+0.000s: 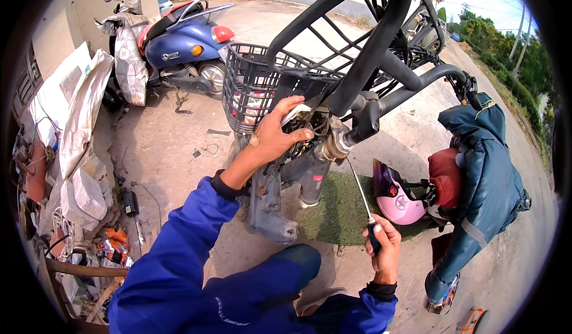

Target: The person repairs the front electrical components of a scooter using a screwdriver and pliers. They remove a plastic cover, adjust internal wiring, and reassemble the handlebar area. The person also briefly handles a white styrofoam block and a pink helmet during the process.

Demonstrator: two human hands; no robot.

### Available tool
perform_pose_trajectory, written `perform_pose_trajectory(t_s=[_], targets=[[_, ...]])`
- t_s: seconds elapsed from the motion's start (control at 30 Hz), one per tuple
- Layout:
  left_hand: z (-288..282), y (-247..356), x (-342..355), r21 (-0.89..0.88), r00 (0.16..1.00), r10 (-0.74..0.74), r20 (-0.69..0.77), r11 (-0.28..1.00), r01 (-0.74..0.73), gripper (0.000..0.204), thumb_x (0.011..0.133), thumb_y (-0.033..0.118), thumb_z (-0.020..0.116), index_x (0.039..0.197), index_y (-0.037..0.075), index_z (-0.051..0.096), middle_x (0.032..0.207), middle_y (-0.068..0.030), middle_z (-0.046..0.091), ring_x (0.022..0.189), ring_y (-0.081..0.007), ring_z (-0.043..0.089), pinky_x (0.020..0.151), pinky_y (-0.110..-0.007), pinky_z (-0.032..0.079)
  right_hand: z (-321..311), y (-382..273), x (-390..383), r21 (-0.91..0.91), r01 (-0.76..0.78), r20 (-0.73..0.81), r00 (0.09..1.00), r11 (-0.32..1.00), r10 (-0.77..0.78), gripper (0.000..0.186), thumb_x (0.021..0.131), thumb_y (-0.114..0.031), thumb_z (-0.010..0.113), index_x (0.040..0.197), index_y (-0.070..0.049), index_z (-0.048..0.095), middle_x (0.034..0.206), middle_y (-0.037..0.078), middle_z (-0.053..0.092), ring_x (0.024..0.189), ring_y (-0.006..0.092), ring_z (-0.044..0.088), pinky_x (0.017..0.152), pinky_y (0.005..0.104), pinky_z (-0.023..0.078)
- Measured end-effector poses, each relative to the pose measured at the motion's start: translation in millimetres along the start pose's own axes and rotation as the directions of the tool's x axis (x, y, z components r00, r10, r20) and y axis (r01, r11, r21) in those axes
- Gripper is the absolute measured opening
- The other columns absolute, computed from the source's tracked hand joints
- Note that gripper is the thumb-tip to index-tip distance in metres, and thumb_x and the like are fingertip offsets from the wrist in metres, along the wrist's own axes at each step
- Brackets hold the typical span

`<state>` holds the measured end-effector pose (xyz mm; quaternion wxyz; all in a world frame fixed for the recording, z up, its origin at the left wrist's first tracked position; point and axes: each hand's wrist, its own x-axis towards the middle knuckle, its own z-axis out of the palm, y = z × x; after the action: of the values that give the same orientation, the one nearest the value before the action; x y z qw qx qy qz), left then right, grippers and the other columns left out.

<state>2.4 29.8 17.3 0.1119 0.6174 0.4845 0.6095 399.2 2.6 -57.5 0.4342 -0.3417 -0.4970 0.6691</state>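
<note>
In front of me stands a partly stripped electric bike, its steering column (336,143) bare and its wiring (313,125) exposed. My left hand (274,133) grips the bike's front housing beside those wires, thumb stretched toward the column. A pale edge shows by its fingers, some of which are hidden. My right hand (384,247), lower and to the right, is closed round the dark handle of a screwdriver (361,194). Its long metal shaft slants up and left, the tip close to the lower end of the column; whether it touches, I cannot tell.
Black handlebars (411,81) rise overhead, with a black basket (244,90) beyond my left hand. A pink helmet (400,208) lies on a green mat (325,218), near a dark teal riding cover (488,173). Rubble (86,197) lines the left; a blue scooter (179,45) stands behind.
</note>
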Motion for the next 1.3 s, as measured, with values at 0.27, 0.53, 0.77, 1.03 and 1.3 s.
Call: perform_pose_trajectory(t_s=[0.27, 0.53, 0.77, 1.03, 1.3], targets=[[-1, 39, 4, 0.505, 0.896, 0.435, 0.095, 0.754, -0.420, 0.091, 0.078, 0.024, 0.092, 0.156, 0.007, 0.048, 0.152, -0.0164, 0.058, 0.133, -0.0377, 0.061, 0.107, -0.041, 0.053, -14, -1, -3, -0.073, -0.022, -0.072, 0.997, 0.997, 0.016, 0.038, 0.105, -0.022, 0.066, 0.134, 0.003, 0.067, 0.088, 0.008, 0.071, 0.049, 0.0083, 0.050, 0.043, 0.0220, 0.036], [5, 39, 11, 0.359, 0.912, 0.411, 0.003, 0.851, -0.385, 0.053, 0.087, 0.005, 0.077, 0.135, 0.001, 0.057, 0.143, -0.0212, 0.064, 0.128, -0.0402, 0.064, 0.105, -0.042, 0.054, -10, 1, -4, -0.057, -0.041, -0.102, 0.994, 0.998, 0.035, 0.036, 0.105, -0.020, 0.066, 0.135, 0.002, 0.066, 0.090, 0.007, 0.071, 0.054, 0.0077, 0.052, 0.045, 0.0217, 0.036], [13, 29, 6, 0.386, 0.908, 0.418, -0.017, 0.841, -0.380, 0.045, 0.093, 0.004, 0.069, 0.135, -0.001, 0.053, 0.144, -0.0237, 0.062, 0.129, -0.0413, 0.064, 0.106, -0.042, 0.053, -22, 28, 6, -0.590, 0.005, -0.213, 0.964, 0.808, -0.161, 0.041, 0.103, -0.009, 0.062, 0.143, 0.001, 0.061, 0.106, 0.008, 0.071, 0.078, 0.0121, 0.059, 0.069, 0.0292, 0.051], [18, 16, 2, 0.405, 0.933, 0.356, -0.046, 0.861, -0.309, 0.043, 0.101, 0.001, 0.066, 0.141, -0.005, 0.050, 0.145, -0.0268, 0.061, 0.132, -0.0364, 0.064, 0.109, -0.041, 0.052, -47, 99, 36, -0.953, -0.012, -0.127, 0.924, 0.304, -0.361, 0.046, 0.096, -0.001, 0.060, 0.140, -0.014, 0.064, 0.128, 0.018, 0.061, 0.115, 0.0417, 0.065, 0.096, 0.0511, 0.055], [9, -3, 1, 0.322, 0.943, 0.318, -0.092, 0.906, -0.274, 0.041, 0.108, 0.010, 0.063, 0.144, -0.005, 0.049, 0.132, -0.0153, 0.062, 0.116, -0.0205, 0.062, 0.104, -0.034, 0.050, -80, 185, 76, -0.972, 0.079, -0.025, 0.902, 0.220, -0.432, 0.047, 0.092, 0.001, 0.063, 0.138, -0.008, 0.065, 0.134, 0.015, 0.060, 0.119, 0.0401, 0.061, 0.102, 0.0488, 0.053]])
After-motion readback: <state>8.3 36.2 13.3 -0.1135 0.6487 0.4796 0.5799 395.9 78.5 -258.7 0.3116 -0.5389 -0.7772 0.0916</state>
